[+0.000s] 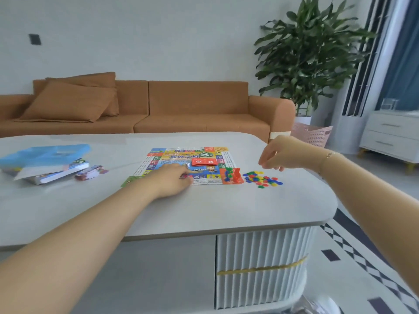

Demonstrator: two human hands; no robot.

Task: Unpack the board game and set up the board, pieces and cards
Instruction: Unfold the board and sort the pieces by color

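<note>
A colourful paper game board point(224, 155) lies flat on the white table point(204, 205). Two red card stacks point(203, 161) rest on its middle, with a small white die point(188, 165) beside them. Red, blue and green pawns point(231, 174) stand on the board's near right corner. A heap of small coloured chips point(263, 178) lies just right of the board. My left hand point(172, 180) rests on the board's near edge, fingers curled over something small and pinkish that I cannot identify. My right hand point(281, 152) hovers above the chips, fingers drawn together, apparently holding nothing.
At the table's left lie the blue plastic insert point(45, 152), the game box point(56, 172) and a wrapped pack of cards point(90, 172). An orange sofa point(147, 105) stands behind, with a plant point(310, 53), pink basket point(313, 133) and white drawers point(392, 132) to the right.
</note>
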